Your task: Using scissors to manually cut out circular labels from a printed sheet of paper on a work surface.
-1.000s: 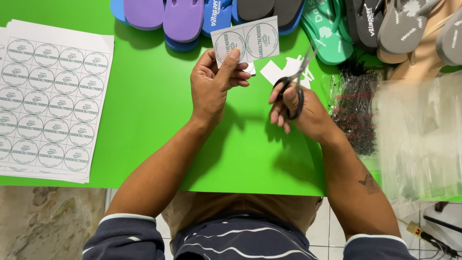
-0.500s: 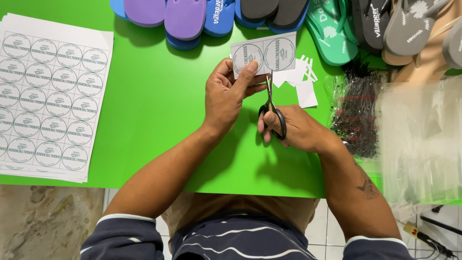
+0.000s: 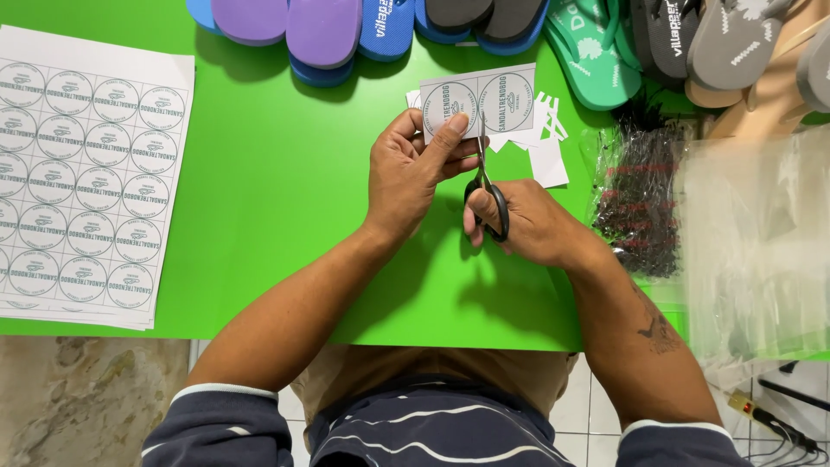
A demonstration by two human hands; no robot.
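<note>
Pinched by its near edge in the left hand (image 3: 406,177), the label strip (image 3: 478,101) is held just above the table (image 3: 285,173), long axis crosswise. Scissors (image 3: 486,195), gripped in the right hand (image 3: 527,227), are pointed away, blades entering between the two round labels.
</note>
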